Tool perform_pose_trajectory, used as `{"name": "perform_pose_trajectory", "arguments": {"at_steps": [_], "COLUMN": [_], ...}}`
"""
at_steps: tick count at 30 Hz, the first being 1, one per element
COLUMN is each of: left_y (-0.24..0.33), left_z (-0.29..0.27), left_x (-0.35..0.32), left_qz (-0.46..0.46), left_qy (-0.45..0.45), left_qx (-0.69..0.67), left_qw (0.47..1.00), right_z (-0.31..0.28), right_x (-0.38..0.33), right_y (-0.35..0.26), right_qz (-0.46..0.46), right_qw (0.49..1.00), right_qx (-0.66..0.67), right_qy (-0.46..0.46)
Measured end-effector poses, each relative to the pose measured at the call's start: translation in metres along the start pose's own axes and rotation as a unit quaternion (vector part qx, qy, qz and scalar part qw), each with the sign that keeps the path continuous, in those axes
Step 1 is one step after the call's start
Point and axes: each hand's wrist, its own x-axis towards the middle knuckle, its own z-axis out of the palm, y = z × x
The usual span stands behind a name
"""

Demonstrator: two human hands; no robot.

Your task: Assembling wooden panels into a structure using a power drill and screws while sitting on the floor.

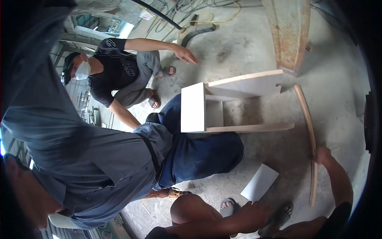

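My right hand (324, 155) is closed around a long, thin, slightly curved wooden strip (305, 111). It grips the strip a little below its middle, and the strip runs from far to near on my right. Low in front of me, my left hand (256, 212) hangs near my sandals, its fingers blurred and partly hidden. A pale rectangular panel (260, 182) lies on the floor just beyond it. Farther off, a partly assembled wooden frame (250, 128) has a white box-like end (193, 107) and two long side boards pointing right.
Close on my left, a co-worker in a grey shirt (119, 159) has a hand by a yellow power drill (175, 193). Another co-worker in black (119, 67) squats farther back, one arm stretched out. A rusty metal beam (292, 36) and cables (191, 10) lie at the far side.
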Motion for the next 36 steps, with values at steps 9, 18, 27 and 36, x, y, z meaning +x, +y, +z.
{"name": "perform_pose_trajectory", "arguments": {"at_steps": [9,18,27,36], "left_y": [-0.004,-0.003,0.007,0.012], "left_z": [0.005,0.019,0.041,0.041], "left_x": [0.005,0.012,0.025,0.02], "left_qz": [0.01,0.019,-0.035,-0.018], "left_qy": [0.037,0.068,0.05,0.032], "left_qx": [-0.024,-0.008,0.047,0.089], "left_qw": [0.999,0.997,0.997,0.995], "right_z": [0.005,0.117,0.042,0.007], "right_x": [-0.003,0.073,0.01,-0.001], "right_y": [0.001,0.18,0.046,0.031], "right_qz": [0.001,-0.047,-0.005,0.013], "right_qw": [1.0,0.97,0.999,0.999], "right_qx": [-0.002,-0.195,-0.042,-0.022], "right_qy": [0.007,0.139,0.03,0.044]}}
